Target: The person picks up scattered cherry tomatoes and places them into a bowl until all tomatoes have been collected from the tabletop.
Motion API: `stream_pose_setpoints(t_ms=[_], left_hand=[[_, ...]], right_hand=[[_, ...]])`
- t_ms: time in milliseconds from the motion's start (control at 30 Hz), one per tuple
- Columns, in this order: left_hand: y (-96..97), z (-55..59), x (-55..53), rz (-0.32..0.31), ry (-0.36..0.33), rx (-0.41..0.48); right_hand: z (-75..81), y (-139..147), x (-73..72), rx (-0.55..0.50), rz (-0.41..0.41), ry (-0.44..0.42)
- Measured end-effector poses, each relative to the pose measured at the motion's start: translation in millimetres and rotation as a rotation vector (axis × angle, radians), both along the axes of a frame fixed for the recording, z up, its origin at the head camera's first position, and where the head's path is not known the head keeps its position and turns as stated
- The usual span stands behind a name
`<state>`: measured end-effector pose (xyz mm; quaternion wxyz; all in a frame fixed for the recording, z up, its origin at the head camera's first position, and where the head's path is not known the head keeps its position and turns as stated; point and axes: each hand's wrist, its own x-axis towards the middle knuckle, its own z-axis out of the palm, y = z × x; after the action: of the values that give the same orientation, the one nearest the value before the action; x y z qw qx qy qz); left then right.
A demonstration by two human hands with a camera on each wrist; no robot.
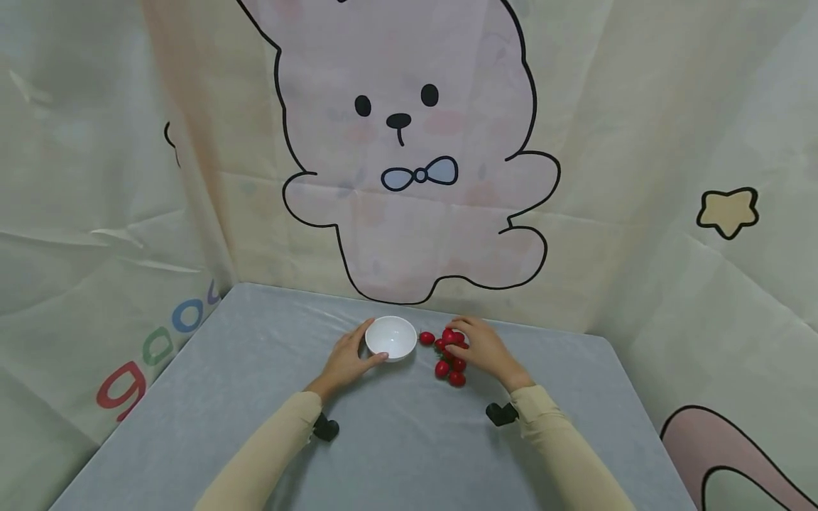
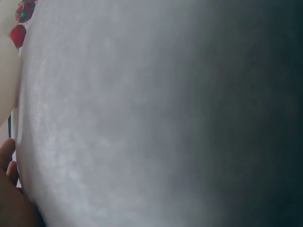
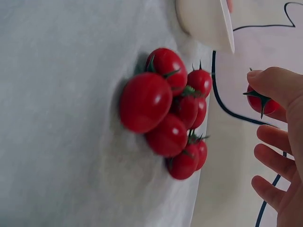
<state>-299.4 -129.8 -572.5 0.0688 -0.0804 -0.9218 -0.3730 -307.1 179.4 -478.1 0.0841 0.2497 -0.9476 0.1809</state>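
Observation:
A white bowl (image 1: 392, 338) stands near the far edge of the table. My left hand (image 1: 348, 362) grips it from the left, fingers along its side and thumb at the near rim. To the right of the bowl, my right hand (image 1: 483, 346) pinches a small red cherry tomato (image 3: 258, 101) with a green star-shaped stem between thumb and fingers. That tomato is held above a cluster of several cherry tomatoes (image 3: 170, 123) on the table. One cherry tomato (image 1: 427, 338) lies between the bowl and the cluster. In the left wrist view, only part of the left hand's fingers (image 2: 7, 153) shows.
A grey cloth (image 1: 409, 440) covers the table. Behind it hangs a pale curtain (image 1: 396, 234) with a cartoon bear, and more printed curtain (image 1: 728, 284) closes off the sides. Black devices (image 1: 501, 414) sit under both wrists.

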Motion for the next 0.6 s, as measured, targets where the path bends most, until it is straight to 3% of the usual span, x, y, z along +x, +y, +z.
stream_pose_setpoints(t_ms=[600], left_hand=[[0.9,-1.6,-1.0,0.009,0.015,-0.020]], right_hand=[[0.2,-35.0,-16.5,0.054,0.098,0.047]])
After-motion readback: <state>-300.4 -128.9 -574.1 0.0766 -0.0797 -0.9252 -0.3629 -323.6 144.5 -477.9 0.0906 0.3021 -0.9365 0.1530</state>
